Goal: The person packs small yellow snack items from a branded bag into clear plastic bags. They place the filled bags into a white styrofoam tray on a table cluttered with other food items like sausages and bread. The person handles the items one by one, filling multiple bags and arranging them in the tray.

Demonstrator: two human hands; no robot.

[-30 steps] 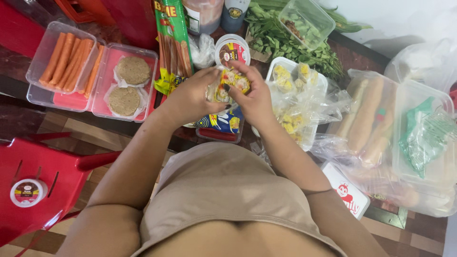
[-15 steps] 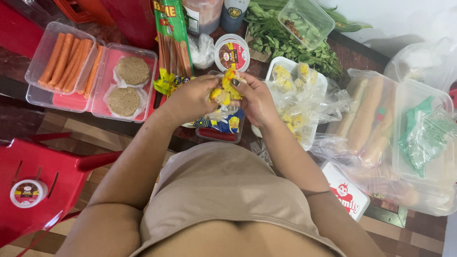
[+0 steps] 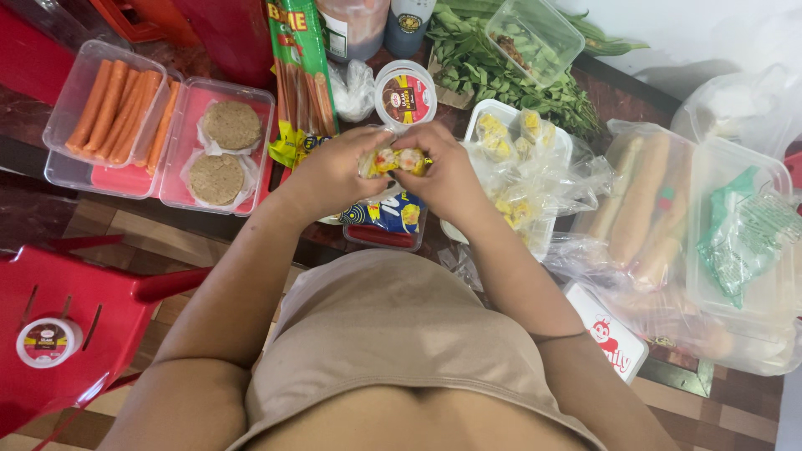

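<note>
We pinch a small yellow dumpling packet (image 3: 394, 159) between both hands, left hand (image 3: 334, 171) and right hand (image 3: 443, 171) clenched on its ends, raised over the blue snack tray (image 3: 386, 215), just left of the white dumpling tray (image 3: 510, 138), so the wrapper can be worked.

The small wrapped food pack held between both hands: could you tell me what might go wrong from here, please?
1. The small wrapped food pack is pinched between the left hand and right hand above the blue snack packet; if it tears suddenly, pieces may drop.
2. The round lidded tub stands just beyond the knuckles and could be knocked.
</note>
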